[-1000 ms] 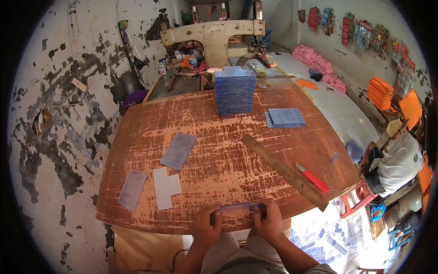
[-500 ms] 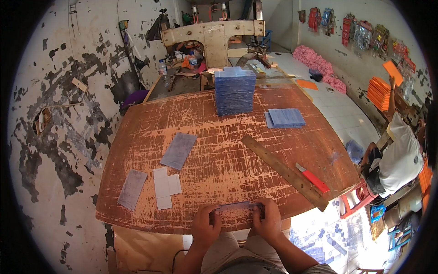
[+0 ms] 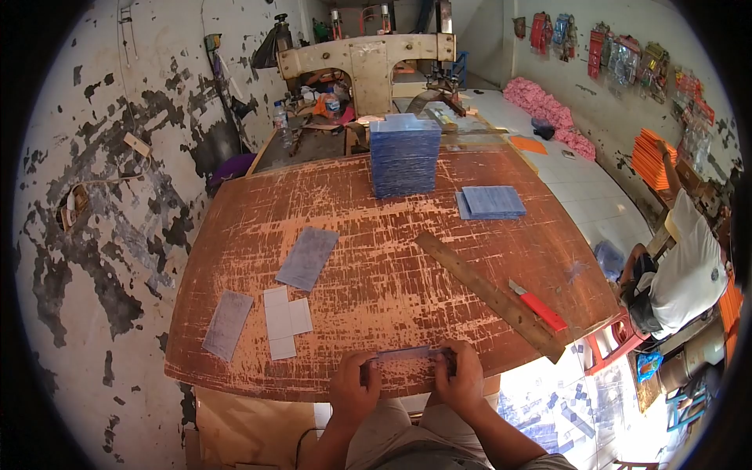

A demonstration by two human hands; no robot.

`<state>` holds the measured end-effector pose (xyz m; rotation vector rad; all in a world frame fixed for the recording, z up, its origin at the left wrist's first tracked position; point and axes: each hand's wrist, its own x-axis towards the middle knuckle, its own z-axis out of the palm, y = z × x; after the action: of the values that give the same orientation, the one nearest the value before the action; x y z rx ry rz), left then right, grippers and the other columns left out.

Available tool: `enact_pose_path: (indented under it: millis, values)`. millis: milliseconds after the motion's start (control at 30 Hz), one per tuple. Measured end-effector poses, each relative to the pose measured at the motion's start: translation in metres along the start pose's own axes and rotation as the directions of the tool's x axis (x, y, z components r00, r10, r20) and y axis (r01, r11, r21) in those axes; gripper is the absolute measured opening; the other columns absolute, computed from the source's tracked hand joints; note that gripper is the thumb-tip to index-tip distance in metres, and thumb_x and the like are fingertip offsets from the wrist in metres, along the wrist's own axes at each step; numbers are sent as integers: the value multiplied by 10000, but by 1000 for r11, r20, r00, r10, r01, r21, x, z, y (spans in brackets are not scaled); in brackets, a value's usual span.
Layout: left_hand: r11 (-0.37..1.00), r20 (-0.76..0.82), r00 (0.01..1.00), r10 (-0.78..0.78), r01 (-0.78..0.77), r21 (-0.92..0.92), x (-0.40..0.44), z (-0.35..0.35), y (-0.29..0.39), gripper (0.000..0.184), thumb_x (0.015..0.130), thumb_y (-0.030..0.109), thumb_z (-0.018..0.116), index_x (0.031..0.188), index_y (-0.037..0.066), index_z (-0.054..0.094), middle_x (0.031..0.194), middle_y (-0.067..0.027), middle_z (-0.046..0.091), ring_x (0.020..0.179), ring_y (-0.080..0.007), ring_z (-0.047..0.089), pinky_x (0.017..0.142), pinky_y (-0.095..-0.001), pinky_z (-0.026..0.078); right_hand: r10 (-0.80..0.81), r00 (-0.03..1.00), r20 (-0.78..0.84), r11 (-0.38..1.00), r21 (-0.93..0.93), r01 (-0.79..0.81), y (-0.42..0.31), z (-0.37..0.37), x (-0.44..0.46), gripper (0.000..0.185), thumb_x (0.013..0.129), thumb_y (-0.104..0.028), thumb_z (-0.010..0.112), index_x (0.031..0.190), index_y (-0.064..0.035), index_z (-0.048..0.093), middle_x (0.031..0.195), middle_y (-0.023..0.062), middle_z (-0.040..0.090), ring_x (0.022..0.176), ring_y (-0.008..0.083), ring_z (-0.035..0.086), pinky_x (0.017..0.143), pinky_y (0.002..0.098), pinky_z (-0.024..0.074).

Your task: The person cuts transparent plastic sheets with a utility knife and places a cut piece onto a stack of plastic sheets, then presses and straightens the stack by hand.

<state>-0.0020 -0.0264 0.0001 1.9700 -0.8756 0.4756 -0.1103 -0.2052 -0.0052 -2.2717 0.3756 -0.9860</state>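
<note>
At the front edge of the brown table [image 3: 376, 266], my left hand [image 3: 355, 385] and my right hand [image 3: 460, 377] grip opposite ends of a blue-grey sheet [image 3: 404, 353]. Its upper edge shows between them; I cannot tell whether it is one sheet or several. Fingers on both hands are curled round the ends. Left of my hands lie a white cut-out card [image 3: 283, 323], a grey rectangular sheet [image 3: 227, 324] and another grey sheet [image 3: 307, 258]. To the right, a brown ruler [image 3: 486, 294] lies slantwise beside a red-handled cutter knife [image 3: 539, 307].
A tall stack of blue sheets [image 3: 404, 160] stands at the table's back, with a low blue pile [image 3: 493, 202] to its right. Behind is a cream-coloured machine [image 3: 368, 66]. At far right a person in a white shirt [image 3: 688, 254] sits near orange sheets [image 3: 648, 159].
My hands and the sheet between them have barely moved. The person at the right has lowered the orange sheet onto the orange stack.
</note>
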Motion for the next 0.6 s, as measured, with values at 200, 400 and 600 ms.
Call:
enact_pose_path:
  millis: [200,400,600]
  values:
    - [1000,2,1000,-13,13,-7,0,0,2,239,854,9,651,1089,34,614,1009,-160,638,770,-310,677,634,-378,556,-3,1000,-4,1000,2,3,0,0,1,308,869,-29,645,1170,-42,583,951,160,606,872,348,612,776,439,493]
    - [1000,2,1000,4,-4,12,1,0,1,250,837,4,653,1082,28,612,1005,-163,636,787,-323,672,651,-389,550,-25,1000,-14,1000,-19,25,0,-1,1,312,869,-28,646,1174,-39,584,954,158,619,865,346,613,775,438,494]
    - [1000,3,1000,9,-9,11,0,0,0,242,840,10,655,1077,24,612,1003,-169,639,811,-340,669,679,-406,548,-24,1000,-11,1000,-20,24,0,-2,0,310,865,-22,647,1170,-36,588,979,157,631,870,347,618,778,437,496]
